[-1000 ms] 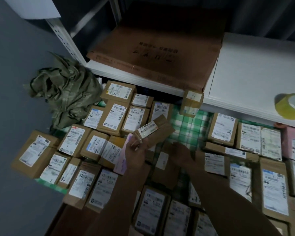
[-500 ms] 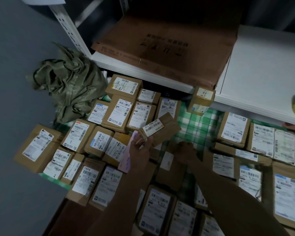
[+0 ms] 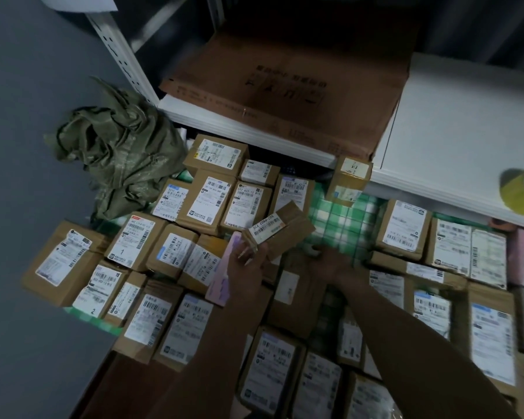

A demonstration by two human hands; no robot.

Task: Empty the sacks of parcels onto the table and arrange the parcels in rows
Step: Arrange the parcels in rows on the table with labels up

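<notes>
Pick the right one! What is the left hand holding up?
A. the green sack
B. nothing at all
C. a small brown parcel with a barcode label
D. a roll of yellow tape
C: the left hand has its fingers curled round a small brown parcel with a barcode label, raised above the rows; the yellow tape sits on the white shelf and the green sack lies crumpled at the far left.

Open gap: bare green-checked cloth point(image 3: 342, 225) on the worktop, between the left block of parcels point(image 3: 212, 201) and the right rows point(image 3: 403, 228).
Rear limit: white shelf point(image 3: 454, 140) overhanging; small box point(image 3: 348, 179) at its edge.
Left limit: crumpled green sack point(image 3: 124, 149).
In the gap: held parcel point(image 3: 280, 226), raised above the cloth.
</notes>
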